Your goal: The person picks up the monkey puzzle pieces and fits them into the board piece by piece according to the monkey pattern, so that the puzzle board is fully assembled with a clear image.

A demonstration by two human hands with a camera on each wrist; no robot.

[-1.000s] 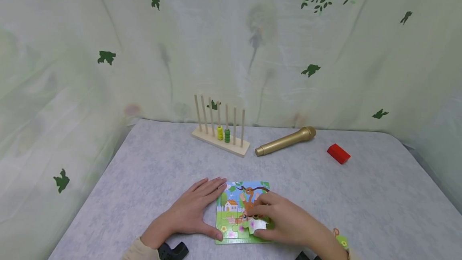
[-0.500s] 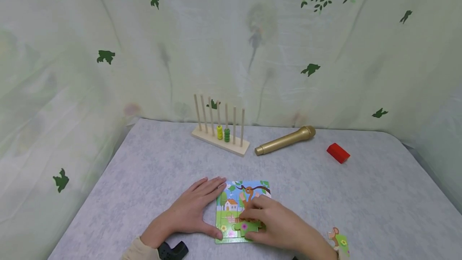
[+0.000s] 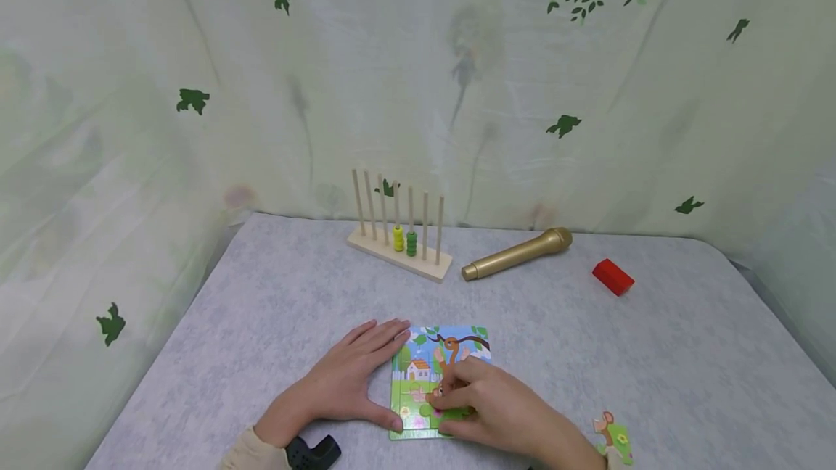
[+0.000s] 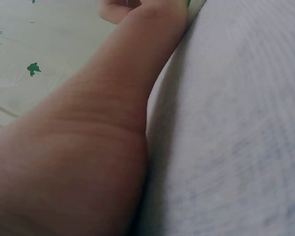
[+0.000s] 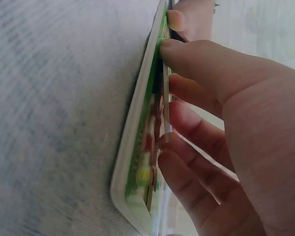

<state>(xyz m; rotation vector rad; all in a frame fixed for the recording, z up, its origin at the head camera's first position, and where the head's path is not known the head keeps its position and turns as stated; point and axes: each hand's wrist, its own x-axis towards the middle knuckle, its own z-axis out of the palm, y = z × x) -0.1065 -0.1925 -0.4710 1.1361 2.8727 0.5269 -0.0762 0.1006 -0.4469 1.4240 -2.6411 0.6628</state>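
In the head view a small jigsaw puzzle in a green-edged tray [image 3: 418, 435] shows a house, a monkey and flowers. My left hand [image 3: 349, 379] lies with straight, spread fingers along the tray's left side, thumb at the lower left corner and fingertips at the upper left. Over the lower right part, my right hand [image 3: 499, 401] pinches a green puzzle piece [image 3: 453, 413] between thumb and fingers. From the right wrist, that piece [image 5: 166, 93] appears edge-on, close over the tray. The left wrist view shows mostly the forearm [image 4: 98, 113].
One loose puzzle piece [image 3: 616, 437] lies right of my right wrist. Farther back stand a wooden peg rack [image 3: 398, 258] with yellow and green beads, a gold toy microphone [image 3: 516, 255] and a red block [image 3: 612, 277]. A printed curtain [image 3: 366, 78] hangs behind the table.
My right hand has shifted slightly left over the puzzle, and its piece has gone from tilted to flatter. More of the loose piece shows at the right. My left hand has stayed put.
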